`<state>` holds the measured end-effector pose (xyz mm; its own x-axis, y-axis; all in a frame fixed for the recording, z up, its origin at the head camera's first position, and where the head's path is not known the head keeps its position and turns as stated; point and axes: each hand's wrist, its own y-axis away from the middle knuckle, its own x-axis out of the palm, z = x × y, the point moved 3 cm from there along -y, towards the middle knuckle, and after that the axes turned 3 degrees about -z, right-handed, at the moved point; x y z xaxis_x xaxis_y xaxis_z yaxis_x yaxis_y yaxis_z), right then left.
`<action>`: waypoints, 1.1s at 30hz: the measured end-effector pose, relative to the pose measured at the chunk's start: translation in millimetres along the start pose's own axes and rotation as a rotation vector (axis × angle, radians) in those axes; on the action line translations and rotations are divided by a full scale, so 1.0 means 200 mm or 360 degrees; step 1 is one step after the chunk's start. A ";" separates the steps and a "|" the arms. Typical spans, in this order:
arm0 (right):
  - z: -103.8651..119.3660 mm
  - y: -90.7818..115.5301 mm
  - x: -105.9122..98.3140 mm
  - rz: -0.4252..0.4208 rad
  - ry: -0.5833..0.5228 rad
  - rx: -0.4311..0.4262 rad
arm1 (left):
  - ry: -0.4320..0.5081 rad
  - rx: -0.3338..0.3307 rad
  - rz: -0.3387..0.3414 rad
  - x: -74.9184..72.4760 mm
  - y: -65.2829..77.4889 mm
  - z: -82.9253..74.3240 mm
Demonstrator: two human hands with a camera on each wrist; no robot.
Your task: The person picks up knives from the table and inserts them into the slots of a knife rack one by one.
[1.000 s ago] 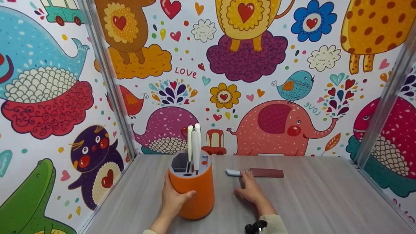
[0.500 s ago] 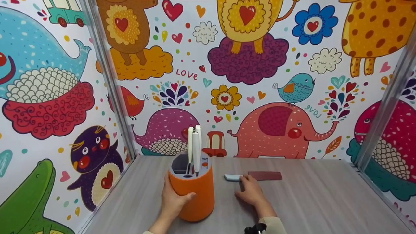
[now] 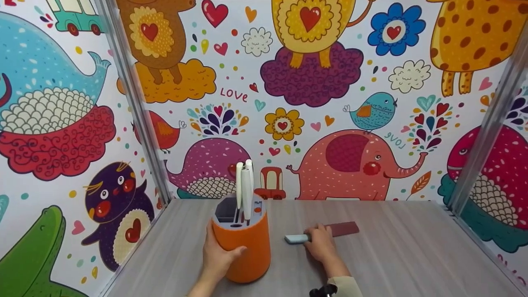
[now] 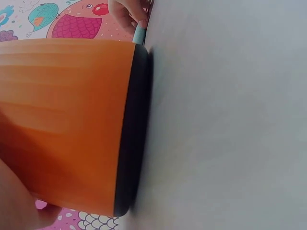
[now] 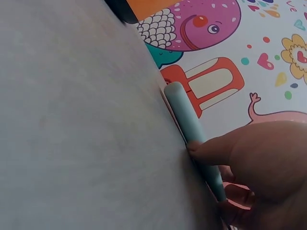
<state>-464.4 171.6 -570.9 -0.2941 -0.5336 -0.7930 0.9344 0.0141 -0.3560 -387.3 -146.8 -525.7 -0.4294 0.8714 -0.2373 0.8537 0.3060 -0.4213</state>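
Observation:
In the head view my left hand (image 3: 218,255) holds an orange cylindrical knife block (image 3: 247,247) upright on the table, thumb across its near side. Its fingers are mostly hidden behind the block. Several white-handled utensils (image 3: 245,189) stand in its grey slotted top. To the right lies a kitchen knife (image 3: 345,228) with a reddish-brown blade part and a pale blue-grey handle (image 3: 296,239). My right hand (image 3: 321,245) pinches the knife where handle and blade meet. In the right wrist view the thumb presses on the handle (image 5: 184,112), which lies close to the tabletop.
The grey wood-grain table (image 3: 396,260) runs back to a wall panel (image 3: 231,86) printed with cartoon animals. Side panels with metal posts (image 3: 136,99) stand at left and right. A small black device (image 3: 323,290) sits at my right wrist.
My right hand has taken hold of the knife and drawn it toward me, with the handle end now nearer than the blade end. My left hand and the knife block stay almost in place.

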 end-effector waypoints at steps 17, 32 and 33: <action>0.04 0.16 -0.04 -0.0146 0.0109 0.0086 | -0.0001 0.0060 -0.0043 0.00 0.00 0.00; 0.09 0.28 -0.08 0.0016 0.0147 0.0173 | -0.0005 -0.0043 0.0037 0.01 0.00 0.00; 0.09 0.28 -0.09 0.0030 0.0157 0.0176 | 0.0001 -0.0044 0.0041 0.02 0.01 0.00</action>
<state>-402.6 167.7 -568.0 -0.2893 -0.4482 -0.8458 0.9549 -0.0729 -0.2880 -387.7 -143.8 -527.3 -0.4070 0.8793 -0.2473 0.8723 0.2938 -0.3909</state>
